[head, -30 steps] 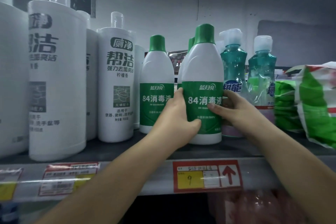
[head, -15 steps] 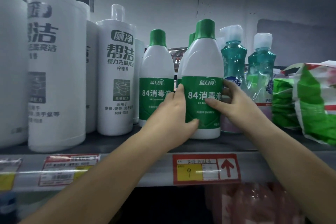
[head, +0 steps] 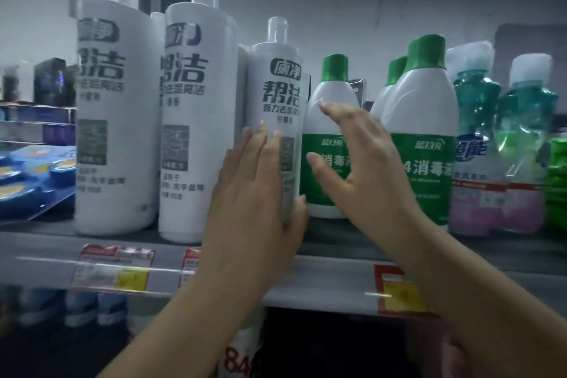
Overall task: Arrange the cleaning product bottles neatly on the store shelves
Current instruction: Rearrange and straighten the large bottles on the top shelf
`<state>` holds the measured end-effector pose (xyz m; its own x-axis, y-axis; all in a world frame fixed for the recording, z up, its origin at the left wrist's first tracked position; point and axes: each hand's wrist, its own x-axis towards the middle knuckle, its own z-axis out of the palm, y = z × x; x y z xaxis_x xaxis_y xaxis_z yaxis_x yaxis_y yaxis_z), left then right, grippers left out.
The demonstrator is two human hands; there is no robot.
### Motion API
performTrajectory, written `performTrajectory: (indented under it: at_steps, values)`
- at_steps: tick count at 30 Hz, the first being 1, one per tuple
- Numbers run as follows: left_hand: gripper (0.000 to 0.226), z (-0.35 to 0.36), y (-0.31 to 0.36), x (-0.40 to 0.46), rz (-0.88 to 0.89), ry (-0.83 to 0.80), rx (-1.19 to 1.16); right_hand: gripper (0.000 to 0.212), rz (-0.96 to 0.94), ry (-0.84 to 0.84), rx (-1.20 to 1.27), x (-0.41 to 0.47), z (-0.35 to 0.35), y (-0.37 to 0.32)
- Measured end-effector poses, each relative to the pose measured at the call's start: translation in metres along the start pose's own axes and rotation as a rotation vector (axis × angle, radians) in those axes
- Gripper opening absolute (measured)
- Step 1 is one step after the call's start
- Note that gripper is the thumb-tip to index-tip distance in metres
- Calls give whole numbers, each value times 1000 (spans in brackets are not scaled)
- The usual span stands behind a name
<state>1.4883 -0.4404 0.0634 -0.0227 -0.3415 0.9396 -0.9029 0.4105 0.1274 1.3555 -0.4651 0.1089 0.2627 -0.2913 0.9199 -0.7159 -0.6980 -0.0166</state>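
The small white cleaner bottle (head: pixel 277 120) stands on the grey shelf (head: pixel 337 238), between two taller white bottles (head: pixel 115 120) on its left and the green-capped disinfectant bottles (head: pixel 425 132) on its right. The left hand (head: pixel 254 193) lies flat against its front, fingers straight and together. The right hand (head: pixel 365 163) hovers beside it, fingers spread wide, holding nothing. Three green caps and two teal bottles (head: pixel 527 144) show.

Dim, cool light falls flat across the shelf (head: pixel 337 242), and motion blur smears everything. Glare streaks the price strips (head: pixel 116 270); edges bow outward.
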Motion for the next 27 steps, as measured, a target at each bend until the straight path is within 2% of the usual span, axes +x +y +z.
performTrajectory:
  at_steps: [2,4,5,8,9,13,20,27]
  values:
    - [60,-7,-4,-1,-18,-46,8,65,51,-101,69,2,16,-10]
    - [54,-10,-6,-1,-56,-113,-83,68,230,-187,214,8,28,-16]
    - [55,-9,-9,-1,-86,-165,-142,63,323,-223,298,12,33,-18]
    - [56,-6,-11,1,-133,-287,-181,29,493,-306,470,25,47,-12]
    - [55,-5,-11,3,-131,-308,-176,27,528,-334,510,27,51,-8]
    - [54,4,-11,8,-187,-387,-149,40,672,-468,580,33,58,-1]
    - [61,12,2,14,-269,-395,-24,52,663,-431,539,32,56,1]
    - [63,19,3,18,-312,-390,-89,64,768,-474,609,41,66,6]
